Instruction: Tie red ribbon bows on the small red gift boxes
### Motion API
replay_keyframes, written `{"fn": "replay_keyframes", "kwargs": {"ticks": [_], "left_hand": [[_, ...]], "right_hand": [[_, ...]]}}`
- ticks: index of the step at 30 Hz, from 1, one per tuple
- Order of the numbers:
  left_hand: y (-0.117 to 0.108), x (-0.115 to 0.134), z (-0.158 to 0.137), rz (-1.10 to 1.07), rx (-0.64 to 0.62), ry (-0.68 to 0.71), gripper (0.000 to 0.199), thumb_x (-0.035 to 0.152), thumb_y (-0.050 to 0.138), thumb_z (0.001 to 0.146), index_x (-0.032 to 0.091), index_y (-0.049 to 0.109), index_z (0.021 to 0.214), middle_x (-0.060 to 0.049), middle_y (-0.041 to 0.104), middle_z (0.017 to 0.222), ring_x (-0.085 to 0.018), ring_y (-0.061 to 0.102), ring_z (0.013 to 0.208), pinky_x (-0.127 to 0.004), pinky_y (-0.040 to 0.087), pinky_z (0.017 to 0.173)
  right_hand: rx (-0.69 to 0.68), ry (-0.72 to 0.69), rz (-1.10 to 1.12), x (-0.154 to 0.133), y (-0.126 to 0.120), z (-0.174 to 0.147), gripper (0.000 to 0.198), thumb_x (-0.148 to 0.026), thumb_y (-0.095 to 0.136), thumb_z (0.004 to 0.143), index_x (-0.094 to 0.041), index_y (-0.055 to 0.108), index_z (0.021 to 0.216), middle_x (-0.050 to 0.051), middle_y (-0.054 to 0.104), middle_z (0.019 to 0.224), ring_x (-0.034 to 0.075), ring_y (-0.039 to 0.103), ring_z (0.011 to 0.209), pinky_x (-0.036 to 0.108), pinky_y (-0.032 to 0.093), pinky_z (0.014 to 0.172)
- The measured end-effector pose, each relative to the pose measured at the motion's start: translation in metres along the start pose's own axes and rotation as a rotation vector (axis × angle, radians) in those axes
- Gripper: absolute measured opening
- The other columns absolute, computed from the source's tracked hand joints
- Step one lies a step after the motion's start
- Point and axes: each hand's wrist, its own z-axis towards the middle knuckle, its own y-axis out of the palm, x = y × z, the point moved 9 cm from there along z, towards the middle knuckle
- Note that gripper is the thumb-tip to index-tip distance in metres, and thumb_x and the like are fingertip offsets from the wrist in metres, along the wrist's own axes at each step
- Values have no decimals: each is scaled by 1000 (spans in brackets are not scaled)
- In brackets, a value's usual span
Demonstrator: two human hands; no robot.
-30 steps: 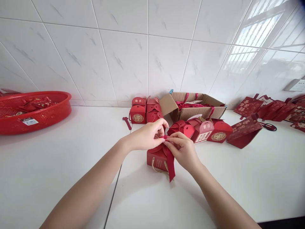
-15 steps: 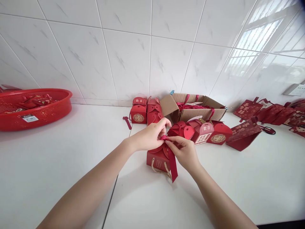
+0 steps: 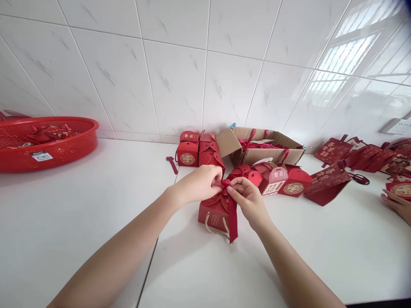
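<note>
A red gift box (image 3: 212, 215) with a rope handle (image 3: 214, 231) stands upright on the white table in front of me. On its top a red ribbon (image 3: 233, 220) is gathered into a small knot or bow, one tail hanging down the box's right side. My left hand (image 3: 203, 182) is closed at the left of the knot, fingertips curled and pinching the ribbon. From the right, my right hand (image 3: 245, 196) pinches the ribbon's loop between thumb and index finger. Part of the box's lid is hidden behind my hands.
Several finished-looking red boxes (image 3: 188, 153) stand behind. A cardboard box (image 3: 272, 155) of ribbons sits against the tiled wall. A red plastic basket (image 3: 73, 156) is at left. Red cards, scissors (image 3: 360, 179) and another person's hand (image 3: 398, 207) holding a red box are at right.
My left fingers have curled down closer to the box, and the ribbon knot now shows more fully between my hands. Another person's hand with a red box has appeared at the right edge.
</note>
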Motion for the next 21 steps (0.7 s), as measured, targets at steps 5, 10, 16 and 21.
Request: {"fn": "replay_keyframes", "kwargs": {"ticks": [5, 10, 16, 21], "left_hand": [[8, 2, -5, 28, -140, -6, 16, 30, 57, 76, 19, 50, 67, 0, 61, 77, -14, 55, 63, -24, 39, 51], [10, 3, 0, 19, -121, 32, 15, 28, 53, 80, 19, 62, 72, -1, 66, 80, -14, 58, 67, -25, 40, 56], [8, 5, -2, 14, -144, 54, 13, 19, 50, 78, 20, 61, 72, 0, 66, 78, -13, 56, 63, -24, 40, 54], [7, 3, -4, 39, -162, 58, 12, 19, 49, 76, 20, 60, 73, -1, 66, 81, -14, 55, 63, -25, 40, 54]], "right_hand": [[-3, -19, -14, -1, 2, -1, 32, -43, 69, 76, -20, 52, 88, 2, 67, 75, 14, 62, 71, 24, 47, 66], [18, -35, -152, -3, 1, -1, 36, -47, 65, 79, -20, 50, 98, 1, 66, 71, 14, 59, 64, 24, 44, 58], [152, -230, -417, -21, -14, -2, 18, -35, 50, 87, -19, 55, 95, 6, 66, 91, 18, 63, 84, 30, 50, 74], [36, -298, -649, -27, -9, -3, 29, -15, 47, 80, -19, 55, 108, 7, 65, 106, 18, 62, 96, 32, 50, 82]]}}
